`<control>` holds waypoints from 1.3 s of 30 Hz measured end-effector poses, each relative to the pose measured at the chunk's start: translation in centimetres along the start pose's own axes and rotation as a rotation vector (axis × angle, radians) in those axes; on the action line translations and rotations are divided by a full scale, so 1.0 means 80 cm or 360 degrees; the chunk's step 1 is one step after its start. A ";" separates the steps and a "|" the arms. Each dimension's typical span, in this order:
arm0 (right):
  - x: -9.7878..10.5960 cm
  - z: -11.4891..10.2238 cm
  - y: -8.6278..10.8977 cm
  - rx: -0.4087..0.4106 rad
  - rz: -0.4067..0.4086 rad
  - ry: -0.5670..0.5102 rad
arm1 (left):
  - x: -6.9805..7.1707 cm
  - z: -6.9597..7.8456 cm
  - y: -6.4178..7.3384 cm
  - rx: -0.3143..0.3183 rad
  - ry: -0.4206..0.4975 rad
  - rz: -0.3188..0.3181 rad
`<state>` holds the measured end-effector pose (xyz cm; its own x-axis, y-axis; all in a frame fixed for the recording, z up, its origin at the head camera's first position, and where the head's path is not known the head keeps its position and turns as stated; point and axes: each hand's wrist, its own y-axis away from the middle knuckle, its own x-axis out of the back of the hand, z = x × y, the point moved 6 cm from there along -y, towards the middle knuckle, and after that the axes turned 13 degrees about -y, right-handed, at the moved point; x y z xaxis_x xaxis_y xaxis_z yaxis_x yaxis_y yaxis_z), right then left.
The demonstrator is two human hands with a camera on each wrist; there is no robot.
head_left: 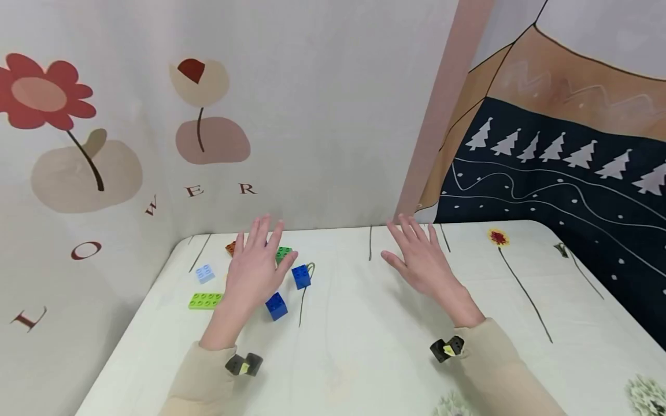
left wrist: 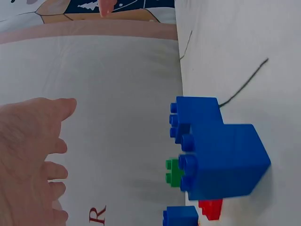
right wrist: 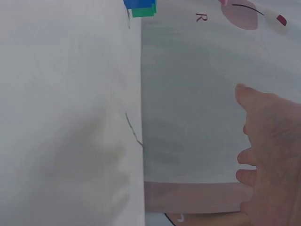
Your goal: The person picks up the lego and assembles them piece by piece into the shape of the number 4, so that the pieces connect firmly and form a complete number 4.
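Observation:
My left hand (head_left: 256,268) is held over the left part of the table, fingers straight and spread, gripping nothing. Around and partly beneath it lie toy building blocks: two dark blue blocks (head_left: 276,306), a lime green block (head_left: 205,301), a light blue block (head_left: 205,274), a green block (head_left: 283,253) and an orange-brown block (head_left: 230,248). Some are partly hidden by the hand. A red block (left wrist: 211,209) shows behind a large blue block (left wrist: 230,162) in the left wrist view. Over the table to the right, my right hand (head_left: 424,260) is likewise spread and holds nothing.
A white cloth (head_left: 354,346) printed with flowers covers the table. Behind its far edge hangs a pale curtain (head_left: 322,115) with flower prints, and a dark tree-patterned cloth (head_left: 546,190) hangs at the right. Both wrists wear small black devices (head_left: 447,349).

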<state>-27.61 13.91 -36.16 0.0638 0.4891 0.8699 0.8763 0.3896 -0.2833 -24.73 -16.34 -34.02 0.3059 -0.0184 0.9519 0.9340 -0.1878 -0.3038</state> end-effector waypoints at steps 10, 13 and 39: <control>-0.032 -0.010 -0.008 0.0073 -0.0088 -0.0411 | 0.000 -0.041 0.038 0.0102 0.0558 -0.0062; -0.043 -0.015 -0.012 0.0051 -0.0137 -0.0617 | -0.006 -0.049 0.049 0.0127 0.0693 -0.0105; -0.157 -0.053 -0.051 -0.0200 -0.0316 -0.1672 | -0.070 -0.052 0.079 0.0318 0.1426 -0.0437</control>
<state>-29.94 2.86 -44.20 -0.4750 0.8747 0.0963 0.8723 0.4825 -0.0797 -21.27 -21.51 -41.08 -0.1058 -0.7588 0.6427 0.9917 -0.1281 0.0121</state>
